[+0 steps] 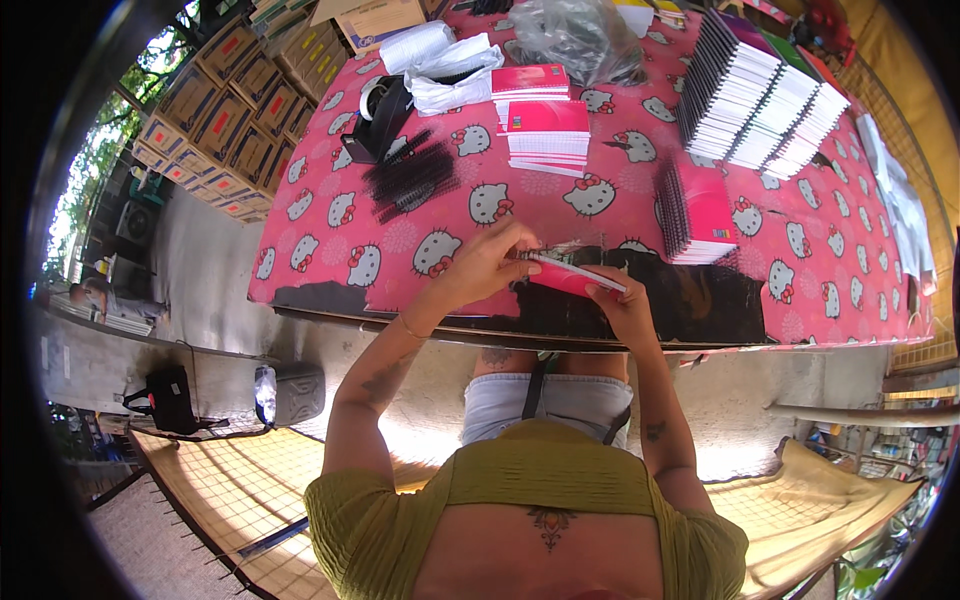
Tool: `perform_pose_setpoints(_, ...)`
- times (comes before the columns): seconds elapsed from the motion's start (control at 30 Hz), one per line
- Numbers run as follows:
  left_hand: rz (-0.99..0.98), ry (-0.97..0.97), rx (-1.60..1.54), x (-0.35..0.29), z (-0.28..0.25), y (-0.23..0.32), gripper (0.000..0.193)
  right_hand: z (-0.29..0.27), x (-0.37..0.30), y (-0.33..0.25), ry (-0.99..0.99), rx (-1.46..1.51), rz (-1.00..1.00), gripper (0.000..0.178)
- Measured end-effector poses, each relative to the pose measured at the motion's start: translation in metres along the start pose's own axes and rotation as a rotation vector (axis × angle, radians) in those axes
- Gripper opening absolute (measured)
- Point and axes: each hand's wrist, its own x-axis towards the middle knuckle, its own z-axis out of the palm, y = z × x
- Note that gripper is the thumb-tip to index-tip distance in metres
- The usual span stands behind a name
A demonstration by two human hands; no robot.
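A thin pink-red notebook (562,277) is held at a tilt above the near table edge. My right hand (625,303) grips its right end, thumb across the cover. My left hand (492,262) is closed in a pinch at the notebook's left edge; what lies between its fingertips is too small to make out. Beyond my left hand lies a heap of black spiral binding coils (410,178). Farther off sit stacks of pink-covered notebook pads (548,145) with no coil showing. Several coil-bound pink notebooks (697,215) are piled to the right of my hands.
Tall stacks of spiral notebooks (755,95) stand at the far right. A black tape dispenser (378,125), white plastic-wrapped bundles (450,75) and a clear plastic bag (575,40) are toward the back. The patterned pink tablecloth (400,270) is torn near the front edge. Cardboard boxes (220,125) are stacked at left.
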Motion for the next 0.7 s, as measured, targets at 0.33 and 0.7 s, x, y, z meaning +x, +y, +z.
perform_pose_setpoints(0.33, -0.037, -0.122, -0.019, 0.002, -0.013, 0.0, 0.019, -0.001, 0.0, 0.003, -0.009, 0.018, 0.027, 0.025)
perform_pose_setpoints(0.7, 0.1, 0.0, 0.083, -0.001, -0.009, 0.002, 0.01, 0.002, 0.002, 0.002, 0.01, -0.024, -0.038, 0.025)
